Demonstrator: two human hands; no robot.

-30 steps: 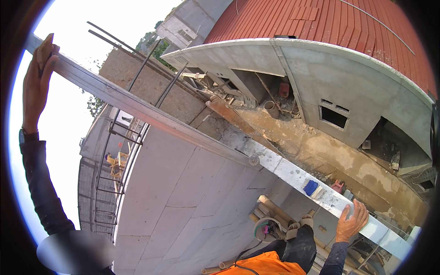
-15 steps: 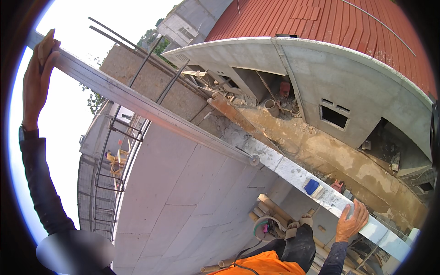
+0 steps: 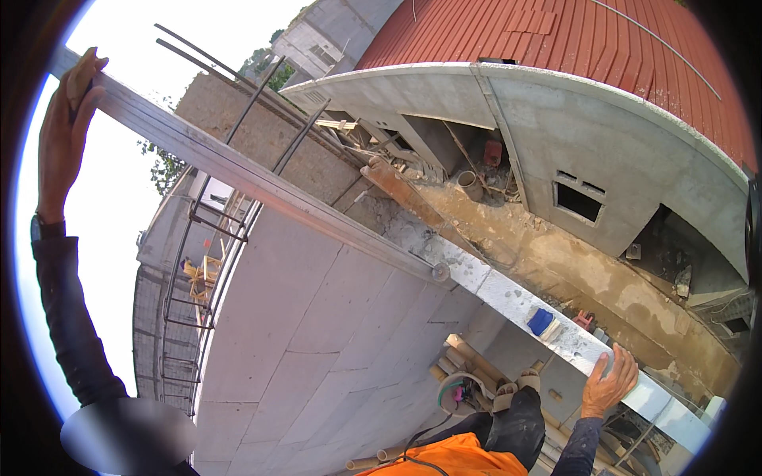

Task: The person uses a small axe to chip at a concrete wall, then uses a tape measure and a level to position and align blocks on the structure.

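Little has changed over the past second: both hands keep their places and the long metal straightedge lies along the same line, with only a slight drift of the view. At far left, the left hand is raised against the bright sky, its fingers curled around the upper end of the straightedge and clamped on it, the dark sleeve running down toward the lower edge. From there the pale grey bar slants down to the right, passing rusted rebar that juts from a rough concrete column, and ends at a small round cap near the top edge of a wall of light grey blocks, on which it appears to rest. Farther right along the top of the wall sits a small blue object beside a pale one, with something red just beyond. At lower right, the right hand lies flat on the wall top, fingers spread apart and gripping nothing. Below it, an orange garment and dark trousers show at the bottom edge. Beyond the wall, a sandy strip of ground runs beside a grey rendered building under a red tiled roof.
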